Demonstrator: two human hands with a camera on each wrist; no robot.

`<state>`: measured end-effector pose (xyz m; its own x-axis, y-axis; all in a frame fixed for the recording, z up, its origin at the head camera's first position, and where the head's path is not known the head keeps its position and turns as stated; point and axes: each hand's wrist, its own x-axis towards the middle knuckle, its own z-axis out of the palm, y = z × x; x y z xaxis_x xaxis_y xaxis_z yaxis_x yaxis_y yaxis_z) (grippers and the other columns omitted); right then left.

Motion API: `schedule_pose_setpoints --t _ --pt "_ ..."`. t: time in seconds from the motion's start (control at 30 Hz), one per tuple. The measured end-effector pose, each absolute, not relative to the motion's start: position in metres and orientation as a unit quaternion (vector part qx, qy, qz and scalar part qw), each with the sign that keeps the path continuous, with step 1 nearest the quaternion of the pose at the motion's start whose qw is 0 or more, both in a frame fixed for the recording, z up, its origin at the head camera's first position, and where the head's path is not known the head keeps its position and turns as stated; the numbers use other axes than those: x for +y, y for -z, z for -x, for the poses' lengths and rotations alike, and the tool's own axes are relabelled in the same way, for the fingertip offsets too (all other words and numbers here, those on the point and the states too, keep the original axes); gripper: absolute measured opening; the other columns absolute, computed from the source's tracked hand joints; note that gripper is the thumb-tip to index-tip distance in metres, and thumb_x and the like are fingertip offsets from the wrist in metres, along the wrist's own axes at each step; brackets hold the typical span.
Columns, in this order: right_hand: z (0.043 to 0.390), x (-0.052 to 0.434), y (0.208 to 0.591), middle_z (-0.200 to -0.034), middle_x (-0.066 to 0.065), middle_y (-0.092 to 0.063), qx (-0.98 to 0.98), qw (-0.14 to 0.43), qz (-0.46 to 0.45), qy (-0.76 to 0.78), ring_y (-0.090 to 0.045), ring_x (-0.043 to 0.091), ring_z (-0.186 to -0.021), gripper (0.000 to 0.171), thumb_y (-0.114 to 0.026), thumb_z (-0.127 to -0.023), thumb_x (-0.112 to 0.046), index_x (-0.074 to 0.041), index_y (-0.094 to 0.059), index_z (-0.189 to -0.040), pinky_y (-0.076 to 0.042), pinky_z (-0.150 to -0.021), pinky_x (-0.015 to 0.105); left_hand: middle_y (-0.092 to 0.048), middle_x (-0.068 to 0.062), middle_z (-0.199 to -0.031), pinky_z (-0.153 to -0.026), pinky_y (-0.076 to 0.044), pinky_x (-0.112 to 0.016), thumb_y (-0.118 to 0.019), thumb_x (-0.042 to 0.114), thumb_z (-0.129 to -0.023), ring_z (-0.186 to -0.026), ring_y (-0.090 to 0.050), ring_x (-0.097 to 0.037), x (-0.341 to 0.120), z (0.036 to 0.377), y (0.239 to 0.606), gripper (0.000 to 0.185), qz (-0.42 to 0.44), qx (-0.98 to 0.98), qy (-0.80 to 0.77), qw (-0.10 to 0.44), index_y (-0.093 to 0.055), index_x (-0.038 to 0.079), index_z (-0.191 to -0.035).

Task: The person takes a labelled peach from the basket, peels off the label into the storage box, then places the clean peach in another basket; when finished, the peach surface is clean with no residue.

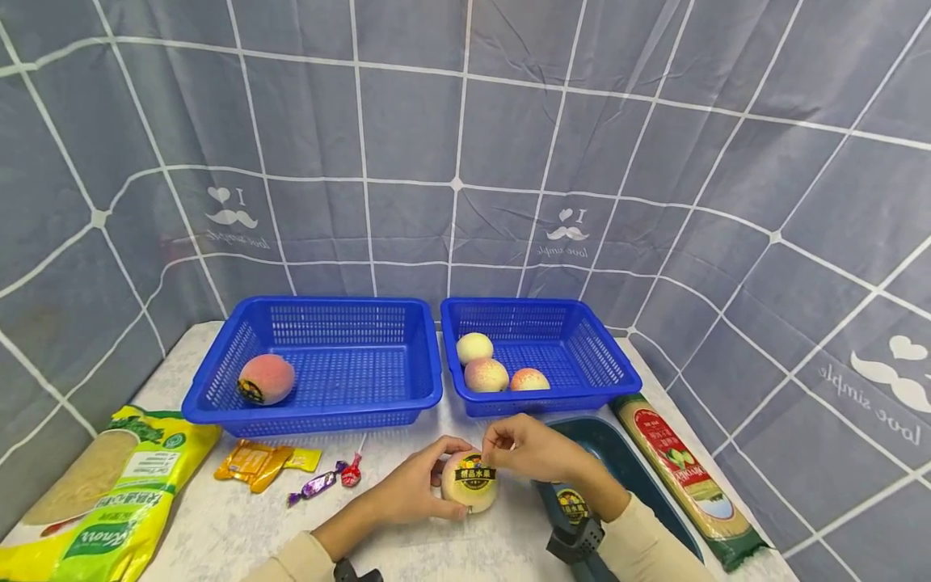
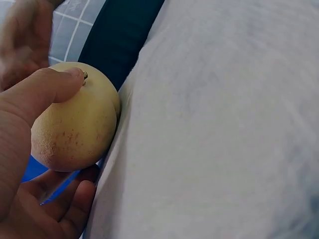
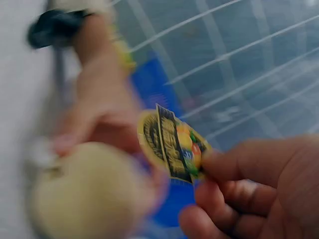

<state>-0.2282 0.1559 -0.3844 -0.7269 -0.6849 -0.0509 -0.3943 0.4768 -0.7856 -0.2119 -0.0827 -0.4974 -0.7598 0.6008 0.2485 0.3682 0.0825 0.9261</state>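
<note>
Pale and faintly mottled, the counter spreads beneath both hands; on it, the left hand grips a peach, thumb on the near side and fingers behind; the fruit is nearly round, without a clear long axis, and its stem pit lies just beside the left thumb tip. To the right of that grip, the right hand pinches the edge of a label between thumb and forefinger; its printed face is turned toward the head camera, the long axis of its black band running left to right there and steeply in the right wrist view; I cannot tell whether it touches the peach.

Under the right forearm runs a dark green tray, with a noodle packet slanting along beyond it; left of the left hand lie a red lollipop, a purple sweet, orange packets and, farther out, a yellow bag. Past the hands stand two blue baskets; the left basket holds one peach with a sticker, the right basket three; behind them hangs a grey curtain with white grid lines.
</note>
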Motion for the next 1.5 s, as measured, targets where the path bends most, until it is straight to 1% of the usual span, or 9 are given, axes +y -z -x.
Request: schedule_pose_setpoints --t 0.13,0.27,0.37,0.57,0.73,0.93,1.03,1.27,1.5 --pt "0.226 0.186 0.354 -0.085 0.003 -0.063 0.810 0.164 0.356 0.436 -0.056 0.011 -0.076 0.008 -0.064 -0.100 -0.008 -0.006 -0.067 -0.093 -0.047 -0.065 0.024 -0.057 -0.002 -0.132 -0.086 -0.054 -0.031 -0.091 0.019 -0.076 -0.104 -0.063 -0.016 -0.087 0.212 0.496 0.073 -0.316 0.749 -0.576 0.084 -0.051 0.018 -0.138" --pt "0.230 0.229 0.336 -0.086 0.010 -0.063 0.822 0.127 0.346 0.435 -0.058 0.012 -0.078 0.007 -0.063 -0.100 -0.007 -0.006 -0.066 -0.094 -0.051 -0.068 0.026 -0.058 0.002 -0.130 -0.085 -0.052 -0.030 -0.091 0.021 -0.076 -0.103 -0.062 -0.015 -0.091 0.213 0.495 0.073 -0.302 0.765 -0.563 0.075 -0.052 0.022 -0.137" --pt "0.233 0.261 0.339 -0.085 0.009 -0.063 0.845 0.123 0.323 0.408 -0.059 0.010 -0.077 0.008 -0.063 -0.100 -0.006 -0.006 -0.066 -0.093 -0.052 -0.068 0.027 -0.057 0.002 -0.131 -0.085 -0.052 -0.031 -0.091 0.022 -0.076 -0.105 -0.062 -0.016 -0.092 0.214 0.493 0.073 -0.302 0.767 -0.561 0.079 -0.051 0.022 -0.138" --pt "0.232 0.298 0.368 -0.076 -0.001 -0.061 0.886 0.169 0.267 0.339 -0.055 0.009 -0.064 0.011 -0.063 -0.094 0.003 -0.003 -0.064 -0.084 -0.047 -0.057 0.025 -0.057 0.003 -0.131 -0.086 -0.052 -0.031 -0.091 0.022 -0.077 -0.105 -0.061 -0.016 -0.094 0.216 0.491 0.073 -0.298 0.769 -0.559 0.081 -0.051 0.022 -0.138" --pt "0.229 0.290 0.389 -0.065 -0.004 -0.060 0.938 0.117 0.227 0.234 -0.056 0.009 -0.051 0.018 -0.072 -0.088 0.000 -0.009 -0.062 -0.076 -0.046 -0.048 0.026 -0.056 0.002 -0.131 -0.085 -0.053 -0.032 -0.091 0.022 -0.077 -0.106 -0.061 -0.017 -0.096 0.218 0.491 0.074 -0.294 0.769 -0.562 0.078 -0.051 0.021 -0.139" --pt "0.226 0.269 0.407 -0.048 -0.008 -0.048 0.985 0.028 0.152 0.070 -0.049 0.011 -0.044 0.032 -0.079 -0.075 -0.002 -0.016 -0.056 -0.057 -0.038 -0.042 0.030 -0.056 0.000 -0.132 -0.084 -0.053 -0.031 -0.090 0.022 -0.078 -0.105 -0.061 -0.017 -0.095 0.218 0.494 0.073 -0.300 0.763 -0.567 0.079 -0.050 0.019 -0.139" --pt "0.225 0.266 0.416 -0.054 -0.003 -0.048 0.992 0.013 0.125 0.026 -0.047 0.017 -0.049 0.033 -0.078 -0.071 -0.001 -0.015 -0.052 -0.056 -0.038 -0.042 0.034 -0.056 0.000 -0.132 -0.084 -0.053 -0.031 -0.090 0.022 -0.077 -0.105 -0.061 -0.017 -0.092 0.218 0.495 0.073 -0.302 0.758 -0.572 0.082 -0.050 0.018 -0.138" --pt "0.225 0.264 0.429 -0.067 0.007 -0.060 0.995 0.004 0.100 -0.014 -0.054 0.024 -0.058 0.028 -0.074 -0.074 0.001 -0.013 -0.052 -0.064 -0.046 -0.048 0.047 -0.056 0.002 -0.131 -0.084 -0.052 -0.030 -0.090 0.022 -0.077 -0.104 -0.061 -0.015 -0.091 0.215 0.496 0.073 -0.298 0.759 -0.571 0.088 -0.051 0.019 -0.138" --pt "0.224 0.265 0.430 -0.069 0.008 -0.061 0.996 0.005 0.088 -0.016 -0.056 0.026 -0.060 0.026 -0.079 -0.070 -0.001 -0.011 -0.055 -0.066 -0.048 -0.050 0.049 -0.056 0.001 -0.131 -0.084 -0.052 -0.030 -0.090 0.021 -0.076 -0.105 -0.061 -0.016 -0.089 0.214 0.496 0.073 -0.300 0.755 -0.575 0.096 -0.051 0.019 -0.138"
